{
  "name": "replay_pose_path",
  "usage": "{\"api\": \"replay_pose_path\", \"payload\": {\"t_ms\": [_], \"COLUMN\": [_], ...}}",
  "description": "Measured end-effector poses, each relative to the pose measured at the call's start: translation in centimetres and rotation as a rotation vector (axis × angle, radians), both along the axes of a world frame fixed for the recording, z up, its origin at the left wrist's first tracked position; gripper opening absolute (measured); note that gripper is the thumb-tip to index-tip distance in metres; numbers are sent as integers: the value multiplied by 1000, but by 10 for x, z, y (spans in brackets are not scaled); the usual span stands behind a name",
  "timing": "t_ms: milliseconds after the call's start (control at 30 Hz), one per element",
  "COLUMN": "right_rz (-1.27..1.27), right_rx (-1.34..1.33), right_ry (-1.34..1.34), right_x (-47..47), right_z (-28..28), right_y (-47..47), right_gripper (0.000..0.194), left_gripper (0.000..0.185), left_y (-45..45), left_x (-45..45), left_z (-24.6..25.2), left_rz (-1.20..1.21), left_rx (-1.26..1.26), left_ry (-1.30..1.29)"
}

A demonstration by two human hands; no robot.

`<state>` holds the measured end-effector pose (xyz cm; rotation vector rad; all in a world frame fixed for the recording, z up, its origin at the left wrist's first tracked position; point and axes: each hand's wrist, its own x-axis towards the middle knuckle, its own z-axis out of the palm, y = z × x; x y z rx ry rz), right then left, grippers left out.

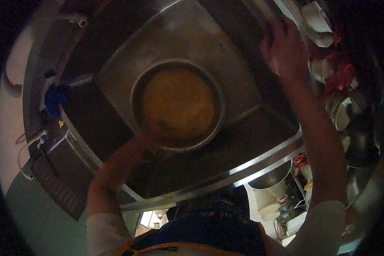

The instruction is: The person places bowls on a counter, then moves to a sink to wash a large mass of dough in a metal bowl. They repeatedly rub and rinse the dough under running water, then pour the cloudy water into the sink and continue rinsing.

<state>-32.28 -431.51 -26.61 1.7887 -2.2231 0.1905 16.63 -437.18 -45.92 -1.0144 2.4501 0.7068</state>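
Observation:
A large round metal basin [222, 107] sits on the floor of a deep stainless-steel sink [204, 41]. Cloudy yellow-brown contents, apparently liquid, fill much of the basin; the dim light leaves their kind unclear. My left hand [155, 131] reaches over the basin's near-left rim, its fingers dark and blurred above or in the contents. Whether those fingers hold anything is hidden. Up at the sink's right side, my right hand [284, 48] lies near the edge, fingers apart, with nothing visible in it.
Stacked white dishes [316, 24] and red plastic [339, 76] line the right side. A blue cloth [56, 99] hangs at the left, near a pipe end [82, 23]. The sink's metal front edge [243, 174] crosses before me. Below it stands a pale bucket [270, 184].

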Motion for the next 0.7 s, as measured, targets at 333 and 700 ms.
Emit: {"api": "replay_pose_path", "payload": {"t_ms": [333, 700], "right_rz": [-128, -71], "right_rx": [211, 99], "right_ry": [-96, 29], "right_x": [10, 4], "right_z": [18, 6], "right_y": [-6, -6], "right_gripper": [56, 50], "left_gripper": [52, 52], "left_y": [-68, -63], "left_x": [-106, 0], "left_z": [44, -5], "left_rz": [-96, 216], "left_rx": [188, -206], "left_ry": [64, 40]}}
